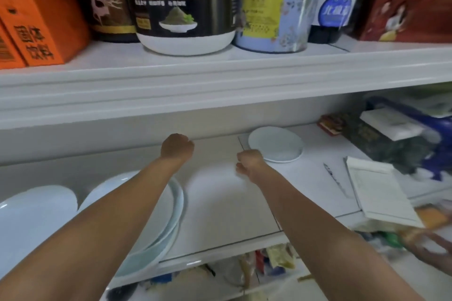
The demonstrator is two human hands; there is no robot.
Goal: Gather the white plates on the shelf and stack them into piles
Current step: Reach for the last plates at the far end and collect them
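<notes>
Bare left hand (177, 146) and right hand (249, 162), both forearms (117, 205) bare to the frame's edge

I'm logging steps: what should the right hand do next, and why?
Probably take the small plate by its near rim: the right hand is right beside it, and it lies alone, apart from the stack at left.

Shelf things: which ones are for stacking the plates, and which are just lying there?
For the job: small round white plate at the back; stack of white plates at the front; big white plate far left.
Just lying about: orange cardboard boxes; black jar with white base; flat white paper box.
</notes>
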